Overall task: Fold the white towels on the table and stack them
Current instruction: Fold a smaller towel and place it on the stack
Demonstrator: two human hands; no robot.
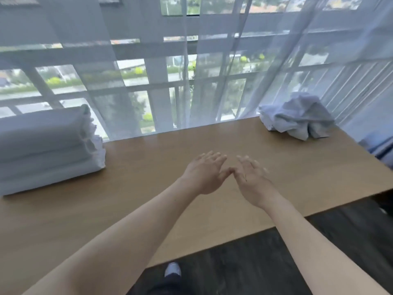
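A stack of folded white towels rests on the left side of the wooden table. A crumpled heap of white towels lies at the far right corner. My left hand and my right hand hover side by side over the middle of the table, thumbs touching, fingers spread, holding nothing. Both hands are well apart from either towel pile.
Sheer white curtains hang along the table's far edge in front of a window. The table's near edge runs diagonally, with dark floor and my foot below. A blue object sits past the right edge.
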